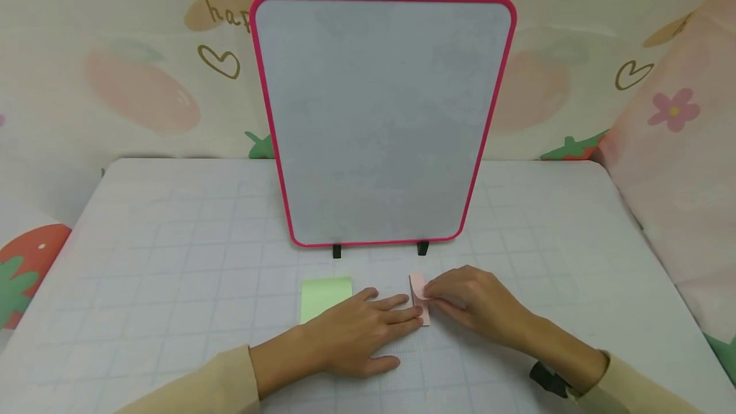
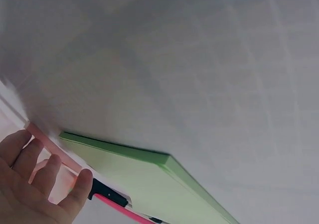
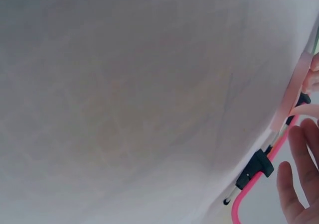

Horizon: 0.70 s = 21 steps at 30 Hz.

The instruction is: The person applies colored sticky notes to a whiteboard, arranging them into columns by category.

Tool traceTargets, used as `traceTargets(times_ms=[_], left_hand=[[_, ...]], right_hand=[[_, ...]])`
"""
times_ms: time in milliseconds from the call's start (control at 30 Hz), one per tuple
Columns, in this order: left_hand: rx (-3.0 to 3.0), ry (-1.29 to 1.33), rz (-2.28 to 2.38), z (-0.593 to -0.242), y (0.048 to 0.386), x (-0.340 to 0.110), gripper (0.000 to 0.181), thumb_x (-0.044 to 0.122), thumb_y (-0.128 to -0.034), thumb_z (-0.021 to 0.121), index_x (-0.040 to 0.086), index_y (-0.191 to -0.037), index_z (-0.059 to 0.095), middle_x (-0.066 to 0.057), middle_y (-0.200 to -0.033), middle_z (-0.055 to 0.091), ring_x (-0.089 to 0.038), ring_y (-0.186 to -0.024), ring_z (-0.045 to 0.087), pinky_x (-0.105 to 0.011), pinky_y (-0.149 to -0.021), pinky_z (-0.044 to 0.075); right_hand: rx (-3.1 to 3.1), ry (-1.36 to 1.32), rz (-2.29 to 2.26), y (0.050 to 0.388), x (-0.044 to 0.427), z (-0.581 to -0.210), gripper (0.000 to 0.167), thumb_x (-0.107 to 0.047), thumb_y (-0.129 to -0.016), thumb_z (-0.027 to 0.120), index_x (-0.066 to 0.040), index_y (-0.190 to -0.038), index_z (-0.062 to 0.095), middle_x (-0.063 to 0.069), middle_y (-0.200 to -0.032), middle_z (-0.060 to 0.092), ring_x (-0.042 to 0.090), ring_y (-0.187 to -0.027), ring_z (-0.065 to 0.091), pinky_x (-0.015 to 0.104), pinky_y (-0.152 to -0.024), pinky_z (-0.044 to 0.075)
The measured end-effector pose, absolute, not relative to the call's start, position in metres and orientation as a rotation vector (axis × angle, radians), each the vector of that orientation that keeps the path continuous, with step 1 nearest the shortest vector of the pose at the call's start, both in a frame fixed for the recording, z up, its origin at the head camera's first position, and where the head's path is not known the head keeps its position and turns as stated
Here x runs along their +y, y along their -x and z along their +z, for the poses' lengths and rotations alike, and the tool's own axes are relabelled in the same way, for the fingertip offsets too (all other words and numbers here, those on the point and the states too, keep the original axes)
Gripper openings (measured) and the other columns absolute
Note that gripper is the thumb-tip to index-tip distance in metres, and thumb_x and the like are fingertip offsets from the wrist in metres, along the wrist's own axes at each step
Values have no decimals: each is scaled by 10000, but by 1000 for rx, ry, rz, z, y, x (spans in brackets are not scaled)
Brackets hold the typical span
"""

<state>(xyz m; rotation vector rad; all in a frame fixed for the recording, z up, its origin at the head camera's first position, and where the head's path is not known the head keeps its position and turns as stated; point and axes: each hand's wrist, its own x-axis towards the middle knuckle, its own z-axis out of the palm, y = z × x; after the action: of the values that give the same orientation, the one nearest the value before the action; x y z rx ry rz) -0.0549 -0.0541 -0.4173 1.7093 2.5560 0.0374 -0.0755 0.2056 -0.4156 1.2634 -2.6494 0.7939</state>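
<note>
A narrow pink sticky-note pad (image 1: 424,318) lies on the table in front of the whiteboard. My left hand (image 1: 359,334) is laid flat with its fingers spread, and its fingertips press on the pad's left side. With thumb and fingertips, my right hand (image 1: 483,305) pinches the top pink sticky note (image 1: 420,292), whose lifted part curls up off the pad. A square green sticky-note pad (image 1: 323,296) sits to the left, partly hidden behind my left hand. In the right wrist view the pink pad (image 3: 294,87) shows edge-on, with the curled sheet (image 3: 304,109) beside it.
A whiteboard (image 1: 385,120) with a pink frame stands upright behind the pads on small black feet (image 1: 337,251). The white table (image 1: 144,260) has a faint grid. Patterned cloth (image 1: 138,82) hangs at the back and sides. A black wrist strap (image 1: 547,379) is on the right wrist.
</note>
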Motion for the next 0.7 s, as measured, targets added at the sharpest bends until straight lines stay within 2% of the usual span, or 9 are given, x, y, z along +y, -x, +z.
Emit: traceTargets(times_ms=[233, 700], left_hand=[[2585, -1740, -42, -418, 54, -53, 609, 454, -963, 581, 207, -1505, 458, 84, -1524, 451, -144, -1412, 405, -414, -1004, 457], [2575, -1715, -88, -413, 53, -51, 580, 446, -960, 593, 225, -1487, 488, 95, -1511, 464, -137, -1418, 392, -415, -1025, 445]], right_hand=[[-2578, -1198, 823, 79, 205, -417, 218, 11, -739, 837, -83, -927, 780, -46, -920, 754, 119, -849, 715, 335, -759, 588], [-2488, -1134, 803, 86, 203, -415, 234, 19, -699, 858, -80, -896, 780, -32, -857, 757, 105, -747, 704, 281, -660, 574]])
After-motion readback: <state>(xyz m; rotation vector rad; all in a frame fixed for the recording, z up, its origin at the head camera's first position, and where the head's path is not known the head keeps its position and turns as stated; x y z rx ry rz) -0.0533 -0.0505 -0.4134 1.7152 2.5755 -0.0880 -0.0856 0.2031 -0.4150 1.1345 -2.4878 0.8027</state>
